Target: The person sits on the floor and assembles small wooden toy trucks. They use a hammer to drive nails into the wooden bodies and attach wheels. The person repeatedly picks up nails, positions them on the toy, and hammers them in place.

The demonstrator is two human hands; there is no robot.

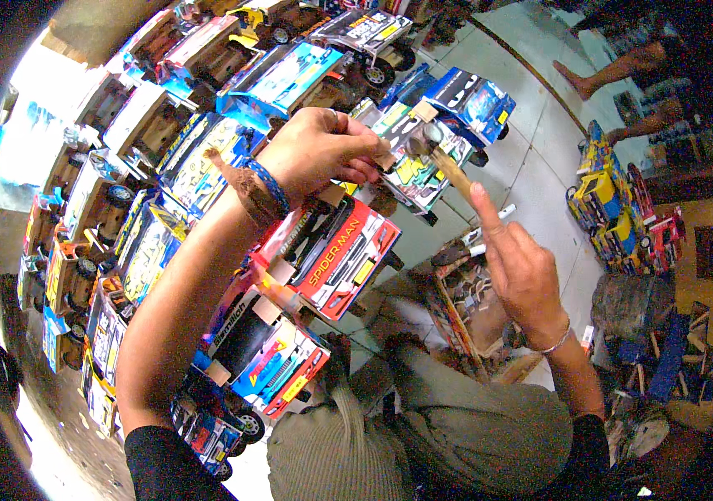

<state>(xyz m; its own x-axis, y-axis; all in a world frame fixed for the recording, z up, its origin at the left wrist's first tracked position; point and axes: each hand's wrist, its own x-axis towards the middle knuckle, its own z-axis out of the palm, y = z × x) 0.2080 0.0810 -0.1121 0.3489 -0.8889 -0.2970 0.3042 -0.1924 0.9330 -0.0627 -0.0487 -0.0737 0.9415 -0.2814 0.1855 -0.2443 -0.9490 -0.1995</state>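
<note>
head view now: left hand bent at the wrist, fingertips pinched on a small wooden block beside the toy truck; right hand clamped round the hammer, forefinger stretched straight; white tiled floor, bare foot beyond.
</note>
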